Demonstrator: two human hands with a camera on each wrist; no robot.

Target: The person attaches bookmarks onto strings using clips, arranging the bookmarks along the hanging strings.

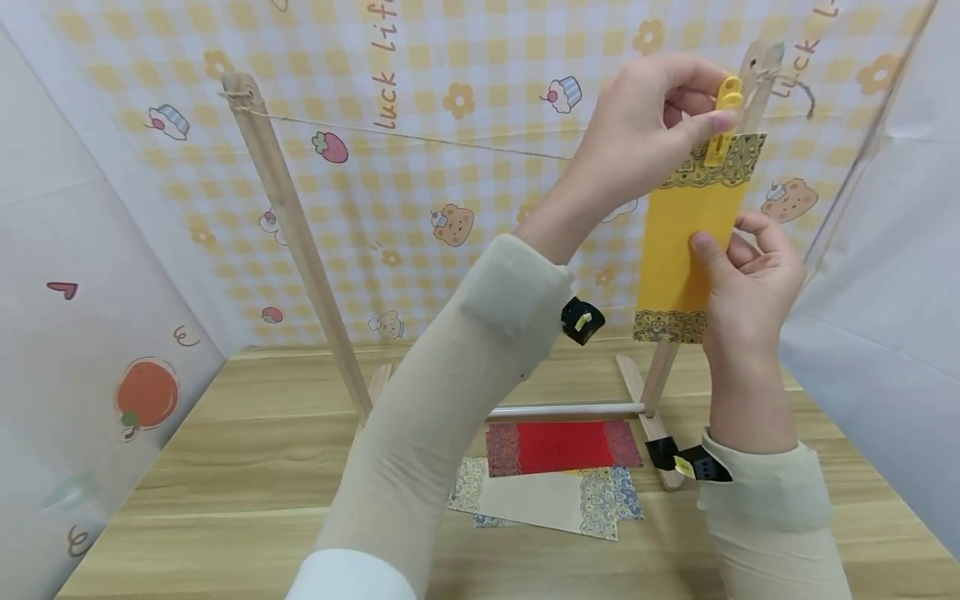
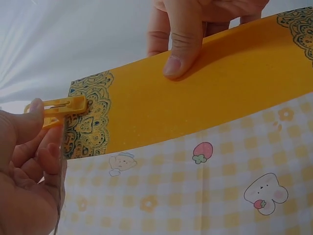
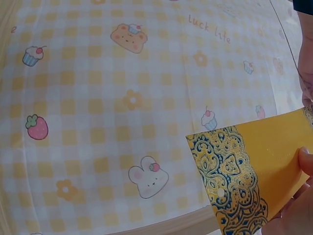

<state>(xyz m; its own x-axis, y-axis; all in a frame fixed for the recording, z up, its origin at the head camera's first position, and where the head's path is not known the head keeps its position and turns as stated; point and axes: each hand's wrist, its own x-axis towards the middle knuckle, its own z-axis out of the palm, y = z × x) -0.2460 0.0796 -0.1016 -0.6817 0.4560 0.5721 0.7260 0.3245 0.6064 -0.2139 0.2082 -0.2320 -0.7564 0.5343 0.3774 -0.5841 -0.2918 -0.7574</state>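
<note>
A yellow card (image 1: 686, 237) with patterned bands at both ends hangs upright near the right post. My left hand (image 1: 637, 125) pinches a yellow clothespin (image 1: 722, 125) at its top edge. In the left wrist view the clothespin (image 2: 68, 105) sits over the card's patterned end (image 2: 90, 122), beside the string. My right hand (image 1: 753, 283) holds the card by its right long edge, thumb on the front and fingers behind. The right wrist view shows the card's lower patterned band (image 3: 227, 181) and part of the right thumb (image 3: 305, 159).
A thin string (image 1: 420, 136) runs between a left wooden post (image 1: 288, 225) and a right wooden post (image 1: 761, 75). A pale rod (image 1: 570, 410) joins their feet. On the table (image 1: 225, 483) lie a red card (image 1: 562, 447) and a cream card (image 1: 532, 497) over others.
</note>
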